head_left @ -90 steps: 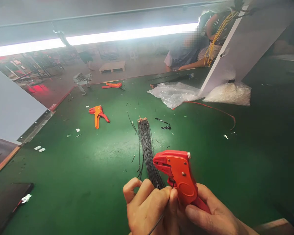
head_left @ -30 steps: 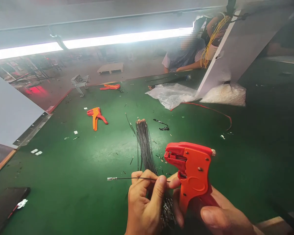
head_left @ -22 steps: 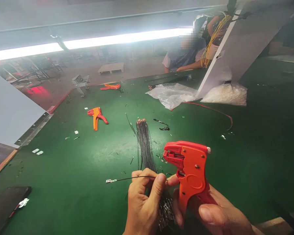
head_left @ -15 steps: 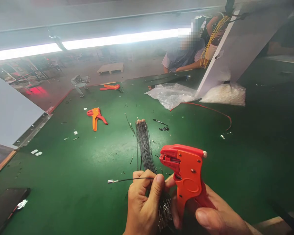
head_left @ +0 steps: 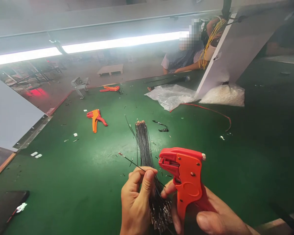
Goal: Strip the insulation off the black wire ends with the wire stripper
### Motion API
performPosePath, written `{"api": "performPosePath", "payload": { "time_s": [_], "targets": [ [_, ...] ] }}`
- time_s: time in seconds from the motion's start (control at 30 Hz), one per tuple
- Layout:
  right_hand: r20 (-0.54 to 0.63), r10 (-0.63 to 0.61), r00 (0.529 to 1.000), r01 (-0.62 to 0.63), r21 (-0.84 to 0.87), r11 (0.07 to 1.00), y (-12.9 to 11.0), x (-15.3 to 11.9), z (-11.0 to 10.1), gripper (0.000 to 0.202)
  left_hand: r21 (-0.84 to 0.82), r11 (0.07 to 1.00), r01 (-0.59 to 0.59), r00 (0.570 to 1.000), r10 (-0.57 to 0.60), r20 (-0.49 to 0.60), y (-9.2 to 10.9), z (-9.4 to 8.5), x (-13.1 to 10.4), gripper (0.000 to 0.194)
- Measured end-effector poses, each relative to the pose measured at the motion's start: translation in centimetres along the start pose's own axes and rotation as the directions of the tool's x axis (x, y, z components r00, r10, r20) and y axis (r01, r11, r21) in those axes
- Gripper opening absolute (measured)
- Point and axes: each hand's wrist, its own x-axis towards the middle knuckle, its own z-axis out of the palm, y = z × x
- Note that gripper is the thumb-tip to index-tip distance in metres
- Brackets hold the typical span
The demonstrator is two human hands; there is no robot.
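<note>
Pinched between the thumb and fingers of my left hand is a thin black wire, its metal-tipped end pointing up and left. My right hand is wrapped round the handles of a red and orange wire stripper, whose jaws face left, apart from the wire's tip. One right finger reaches toward the bundle. Beneath both hands a thick bundle of black wires lies on the green table, copper-coloured ends at the far side and shiny metal terminals at the near side. My left hand hides part of the bundle.
Two more wire strippers lie farther off, one orange and red, one beyond it. A clear plastic bag and a filled bag rest by a white panel. A dark phone-like slab is at left. A co-worker sits opposite.
My left hand has shifted slightly left, and the held wire has turned from nearly level to slanting up and left. The wire stripper stays in my right hand, nearly unmoved.
</note>
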Motion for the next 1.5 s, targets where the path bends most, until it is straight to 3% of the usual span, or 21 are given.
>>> {"api": "performPosePath", "payload": {
  "time_s": [0.1, 0.17, 0.37, 0.43, 0.53, 0.6, 0.73, 0.93, 1.03, 1.2, 1.37, 1.5],
  "targets": [
    [-0.006, 0.004, 1.0, -0.004, -0.033, 0.999, -0.1, 0.2, -0.2, 0.059, -0.117, 0.982, 0.147, 0.989, -0.146, 0.02, 0.0, 0.0, 0.0, 0.039],
    [-0.075, 0.025, 0.997, -0.026, -0.016, 1.0, -0.3, 0.3, -0.1, 0.055, -0.14, 0.977, 0.16, 0.986, -0.163, -0.014, -0.2, 0.0, 0.0, 0.038],
    [-0.178, -0.002, 0.984, 0.0, -0.012, 1.0, -1.4, 0.4, 0.2, 0.048, 0.068, 0.996, -0.062, 0.984, 0.072, -0.16, -0.7, -0.4, 0.1, 0.035],
    [-0.174, 0.036, 0.984, -0.03, 0.042, 0.999, -2.4, 0.2, 0.3, 0.047, 0.053, 0.993, -0.102, 0.981, 0.109, -0.159, -0.6, -0.4, 0.2, 0.034],
    [-0.069, 0.138, 0.988, -0.128, 0.129, 0.983, -4.8, 0.2, 0.2, 0.039, -0.018, 0.994, -0.109, 0.983, 0.105, -0.149, -0.4, -0.3, 0.3, 0.035],
    [-0.027, 0.136, 0.99, -0.128, 0.199, 0.972, -6.3, 0.8, -0.1, 0.047, -0.039, 0.995, -0.096, 0.986, 0.09, -0.138, -0.3, -0.3, 0.4, 0.035],
    [0.019, 0.06, 0.998, -0.062, 0.12, 0.991, -8.0, 3.4, -1.4, 0.048, -0.039, 0.997, -0.061, 0.992, 0.056, -0.117, -0.2, -0.3, 0.5, 0.036],
    [0.142, 0.05, 0.989, -0.069, 0.133, 0.989, -6.5, 6.6, -3.4, 0.06, -0.102, 0.994, -0.037, 0.991, 0.023, -0.134, -0.1, -0.2, 0.8, 0.03],
    [0.175, 0.05, 0.983, -0.085, 0.203, 0.976, -5.3, 6.4, -4.1, 0.061, -0.104, 0.993, -0.051, 0.988, 0.035, -0.149, -0.2, -0.3, 1.0, 0.026],
    [0.21, 0.131, 0.969, -0.157, 0.113, 0.981, -4.2, 5.7, -5.3, 0.047, -0.143, 0.988, -0.064, 0.978, 0.034, -0.205, -0.1, -0.7, 1.3, 0.024],
    [0.252, 0.13, 0.959, -0.164, 0.121, 0.979, -3.4, 6.1, -5.2, 0.042, -0.214, 0.971, -0.105, 0.948, 0.033, -0.317, 2.1, -1.5, 2.7, 0.027],
    [0.317, 0.098, 0.943, -0.145, 0.128, 0.981, -3.1, 6.2, -4.8, 0.045, -0.305, 0.941, -0.145, 0.94, 0.034, -0.34, 3.9, -1.8, 4.4, 0.03]
  ]
}}
